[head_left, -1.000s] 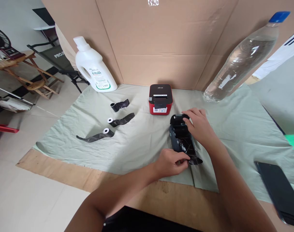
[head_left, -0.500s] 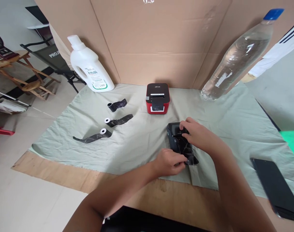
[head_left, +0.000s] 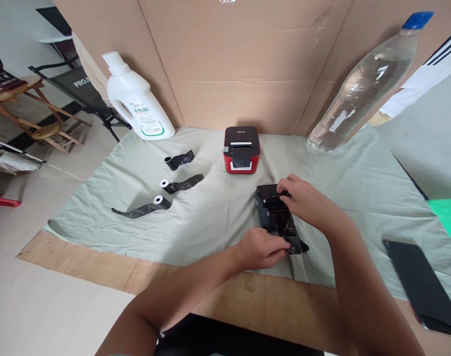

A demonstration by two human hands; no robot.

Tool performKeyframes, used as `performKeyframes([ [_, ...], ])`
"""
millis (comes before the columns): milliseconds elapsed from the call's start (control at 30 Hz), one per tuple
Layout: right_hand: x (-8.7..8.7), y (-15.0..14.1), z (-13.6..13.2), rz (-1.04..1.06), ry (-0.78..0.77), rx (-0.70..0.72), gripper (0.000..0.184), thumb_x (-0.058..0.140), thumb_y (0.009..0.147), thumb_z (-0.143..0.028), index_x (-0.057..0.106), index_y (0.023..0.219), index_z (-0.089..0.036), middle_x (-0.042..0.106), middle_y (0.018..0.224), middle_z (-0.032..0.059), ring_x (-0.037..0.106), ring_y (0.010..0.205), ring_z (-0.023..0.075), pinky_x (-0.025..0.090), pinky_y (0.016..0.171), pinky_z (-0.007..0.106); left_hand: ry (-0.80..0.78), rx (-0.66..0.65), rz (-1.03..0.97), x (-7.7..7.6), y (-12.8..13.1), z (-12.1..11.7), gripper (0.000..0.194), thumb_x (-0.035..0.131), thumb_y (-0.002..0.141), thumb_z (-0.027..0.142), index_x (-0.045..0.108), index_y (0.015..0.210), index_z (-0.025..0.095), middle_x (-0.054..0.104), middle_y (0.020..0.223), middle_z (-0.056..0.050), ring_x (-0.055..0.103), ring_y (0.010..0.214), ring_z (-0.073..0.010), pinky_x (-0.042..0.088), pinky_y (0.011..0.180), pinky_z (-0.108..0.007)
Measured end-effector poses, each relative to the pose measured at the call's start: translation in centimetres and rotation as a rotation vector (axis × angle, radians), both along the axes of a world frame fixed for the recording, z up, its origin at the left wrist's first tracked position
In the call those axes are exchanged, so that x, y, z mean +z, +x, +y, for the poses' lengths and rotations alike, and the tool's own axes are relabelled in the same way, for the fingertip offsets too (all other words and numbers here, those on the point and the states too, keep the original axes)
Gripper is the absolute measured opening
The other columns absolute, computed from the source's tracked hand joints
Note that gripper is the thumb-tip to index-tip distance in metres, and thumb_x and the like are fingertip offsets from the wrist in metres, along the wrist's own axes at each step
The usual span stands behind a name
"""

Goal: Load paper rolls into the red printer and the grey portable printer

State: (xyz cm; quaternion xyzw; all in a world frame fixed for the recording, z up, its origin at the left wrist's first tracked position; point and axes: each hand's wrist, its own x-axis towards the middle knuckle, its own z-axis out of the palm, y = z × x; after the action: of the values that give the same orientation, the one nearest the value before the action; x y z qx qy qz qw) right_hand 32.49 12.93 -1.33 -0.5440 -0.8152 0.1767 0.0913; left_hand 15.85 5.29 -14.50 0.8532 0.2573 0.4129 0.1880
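A small black portable printer lies on the cloth in front of me, its cover lowered over the paper bay. From under the cover a strip of black paper runs toward me, its end curling on the cloth. My left hand pinches that strip near its free end. My right hand grips the cover's right side, thumb and fingers bent around its edge. Beyond the hands stands a red and black receipt printer, with a dark paper tongue hanging from its slot.
Several black paper rolls, such as the nearest roll, lie partly unrolled on the left. A white detergent bottle and a large water bottle lean against the cardboard. A phone lies at right.
The printer's cover, raised a second ago, has swung down over the bay with my right hand on it. My left hand keeps its pinch on the paper strip.
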Motion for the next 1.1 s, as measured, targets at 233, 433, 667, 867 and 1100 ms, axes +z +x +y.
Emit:
performKeyframes([
  [233, -0.9, -0.5, -0.1, -0.075, -0.019, -0.027, 0.048, 0.051, 0.084, -0.017, 0.052, 0.131, -0.02, 0.052, 0.123, 0.0124, 0.068, 0.088, 0.0257, 0.053, 0.072, 0.037, 0.047, 0.042, 0.097, 0.3, 0.1, -0.2, 0.011, 0.056, 0.081, 0.023, 0.067, 0.083, 0.023, 0.054, 0.048, 0.004, 0.054, 0.044, -0.0131, 0.038, 0.047, -0.026],
  [433, -3.0, 0.5, 2.1, -0.01, -0.194, -0.091, 0.063, 0.059, 0.09, -0.037, 0.043, 0.149, -0.021, 0.051, 0.145, 0.0169, 0.055, 0.13, 0.0356, 0.049, 0.103, 0.047, 0.034, 0.035, 0.106, 0.3, 0.3, -0.2, 0.01, 0.057, 0.082, 0.021, 0.067, 0.083, 0.023, 0.057, 0.051, 0.003, 0.055, 0.046, -0.0134, 0.039, 0.048, -0.025],
  [667, -4.2, 0.7, 2.9, 0.057, -0.312, -0.164, 0.07, 0.065, 0.087, -0.035, 0.043, 0.151, -0.015, 0.055, 0.147, 0.0194, 0.056, 0.133, 0.0327, 0.045, 0.109, 0.042, -0.016, 0.06, 0.187, 0.5, 0.4, 0.0, 0.012, 0.058, 0.083, 0.025, 0.068, 0.088, 0.021, 0.064, 0.054, 0.004, 0.062, 0.049, -0.0124, 0.042, 0.05, -0.023],
  [867, -3.3, 1.3, 1.8, 0.017, -0.253, -0.308, 0.087, 0.07, 0.083, -0.057, 0.041, 0.153, -0.014, 0.058, 0.143, 0.022, 0.059, 0.128, 0.0374, 0.049, 0.103, 0.046, -0.032, 0.063, 0.178, 0.8, 0.4, -0.1, 0.014, 0.059, 0.085, 0.024, 0.07, 0.092, 0.021, 0.069, 0.059, 0.004, 0.065, 0.052, -0.0119, 0.045, 0.053, -0.022],
  [1100, -1.9, -0.3, 2.8, -0.03, -0.477, -0.265, 0.074, 0.075, 0.082, -0.04, 0.045, 0.147, -0.021, 0.064, 0.135, 0.0175, 0.065, 0.117, 0.0344, 0.059, 0.084, 0.042, -0.051, 0.081, 0.183, 1.0, 0.3, -0.1, 0.014, 0.058, 0.086, 0.027, 0.07, 0.092, 0.022, 0.07, 0.062, 0.004, 0.066, 0.056, -0.0126, 0.041, 0.051, -0.023],
])
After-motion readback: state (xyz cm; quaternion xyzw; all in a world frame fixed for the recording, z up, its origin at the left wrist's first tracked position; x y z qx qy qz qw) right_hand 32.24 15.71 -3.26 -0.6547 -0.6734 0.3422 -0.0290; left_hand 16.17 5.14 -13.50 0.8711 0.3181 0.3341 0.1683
